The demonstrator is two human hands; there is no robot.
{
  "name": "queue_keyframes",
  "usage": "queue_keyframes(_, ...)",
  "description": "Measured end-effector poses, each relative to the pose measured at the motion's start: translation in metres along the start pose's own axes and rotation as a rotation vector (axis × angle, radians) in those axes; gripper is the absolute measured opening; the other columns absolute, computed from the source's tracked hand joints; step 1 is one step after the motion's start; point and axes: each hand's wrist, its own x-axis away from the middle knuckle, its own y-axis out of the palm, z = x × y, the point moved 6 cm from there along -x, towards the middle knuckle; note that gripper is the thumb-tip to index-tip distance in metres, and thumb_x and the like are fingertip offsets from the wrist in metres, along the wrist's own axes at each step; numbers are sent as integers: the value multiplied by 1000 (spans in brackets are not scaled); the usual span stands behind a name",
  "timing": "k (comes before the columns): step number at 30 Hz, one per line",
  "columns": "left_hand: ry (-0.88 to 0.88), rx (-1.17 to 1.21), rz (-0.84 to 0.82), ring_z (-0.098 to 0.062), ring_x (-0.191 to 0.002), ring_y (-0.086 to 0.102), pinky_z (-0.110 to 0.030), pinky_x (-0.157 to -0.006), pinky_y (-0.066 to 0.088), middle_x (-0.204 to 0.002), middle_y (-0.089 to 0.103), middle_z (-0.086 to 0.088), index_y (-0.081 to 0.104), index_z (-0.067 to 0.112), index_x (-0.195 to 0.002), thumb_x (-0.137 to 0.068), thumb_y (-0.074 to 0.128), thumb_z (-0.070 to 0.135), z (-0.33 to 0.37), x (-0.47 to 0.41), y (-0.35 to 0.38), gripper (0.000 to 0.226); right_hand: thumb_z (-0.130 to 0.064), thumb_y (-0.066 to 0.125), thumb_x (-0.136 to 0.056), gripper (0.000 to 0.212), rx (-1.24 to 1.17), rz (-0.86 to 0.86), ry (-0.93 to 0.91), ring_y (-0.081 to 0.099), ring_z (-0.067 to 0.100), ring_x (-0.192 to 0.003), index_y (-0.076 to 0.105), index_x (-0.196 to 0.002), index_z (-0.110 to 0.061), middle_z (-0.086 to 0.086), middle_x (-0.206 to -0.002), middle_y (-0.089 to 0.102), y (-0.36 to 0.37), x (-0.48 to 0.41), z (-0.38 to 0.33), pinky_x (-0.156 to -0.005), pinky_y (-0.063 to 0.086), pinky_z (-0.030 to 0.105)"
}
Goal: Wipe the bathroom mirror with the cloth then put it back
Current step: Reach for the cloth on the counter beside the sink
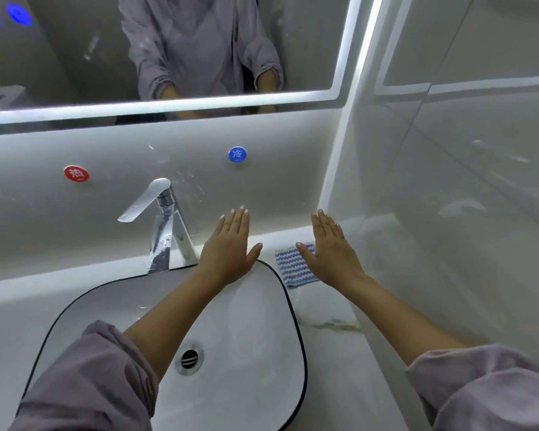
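Head view, nearest first: two grey sleeves (87, 381) pushed up the forearms at the lower edge; between them the white basin (246, 309), dark-rimmed with rounded corners, holding nothing but its chrome drain (189, 358); the counter (333, 309) leaves only a narrow strip between the basin's right rim and the side wall. Left hand (229, 247) flat, palm down, fingers straight and together, thumb out, holding nothing, over the basin's back edge; right hand (333, 248) equally flat and empty, its thumb side over the blue-and-white striped cloth (293, 265), which lies folded on the counter just right of the basin's back corner; whether it touches the cloth I cannot tell. Chrome tap (165, 225) stands just left of the left hand; red (76, 173) and blue (237, 154) round labels on the backsplash; the lit-edged mirror (75, 57) above, streaked.
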Motion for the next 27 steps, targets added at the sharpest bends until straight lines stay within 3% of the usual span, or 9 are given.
queue_keyframes(8, 1, 77, -108, -25, -146, 4, -34, -117, 0, -159, 4, -13, 2, 2, -149, -99, 28, 47, 16, -45, 48, 72, -42, 42, -100, 75, -198, -87, 161, -2, 18, -149, 0, -154, -11, 4, -162, -4, 45, -20, 38, -120, 10, 34)
queue_keyframes(14, -36, 129, -234, -27, -146, 3, -36, -118, 3, -159, 2, -15, 0, 2, -149, -98, 34, 45, 22, -76, 90, 75, -45, 40, -100, 76, -276, -142, 276, -1, 19, -149, -1, -154, -12, 3, -162, -4, 88, -33, 66, -119, 11, 34)
queue_keyframes(23, -117, 283, -439, -30, -137, 31, -40, -108, 31, -155, 23, -14, 15, 3, -148, -94, 45, 49, 30, -111, 146, 77, -42, 45, -99, 74, -383, -178, 413, 7, 19, -149, 6, -154, -9, 5, -162, 6, 133, -47, 97, -119, 13, 33)
queue_keyframes(27, -124, 311, -572, -28, -137, 34, -37, -107, 32, -153, 27, -13, 17, 4, -148, -94, 45, 50, 27, -120, 168, 76, -40, 47, -98, 71, -408, -182, 436, 22, 24, -145, 15, -152, -6, 9, -159, 20, 143, -51, 105, -117, 26, 41)
